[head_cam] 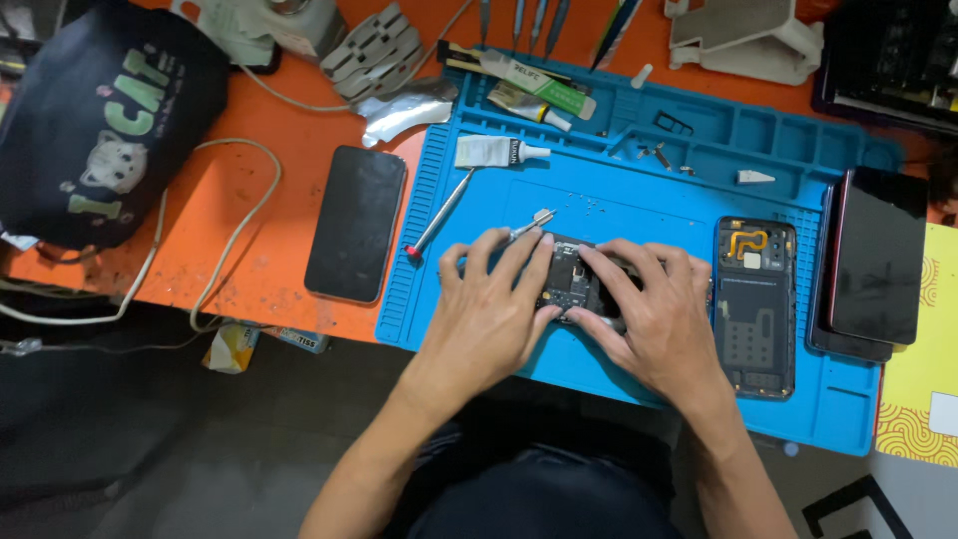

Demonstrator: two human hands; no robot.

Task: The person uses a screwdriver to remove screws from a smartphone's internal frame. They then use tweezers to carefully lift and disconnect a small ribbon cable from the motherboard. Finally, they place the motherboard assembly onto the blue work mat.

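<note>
An opened phone with its dark circuit boards showing lies on the blue work mat. Both hands are on it. My left hand covers its left end, fingers curled over the top edge. My right hand presses on its right part, and most of the phone is hidden under the fingers. Metal tweezers lie just above my left fingertips. A red-tipped screwdriver lies on the mat to the left.
A phone back cover lies to the right on the mat, dark phones beyond it. Another dark phone rests on the orange table. Glue tubes, small screws, a dark bag and white cable surround the mat.
</note>
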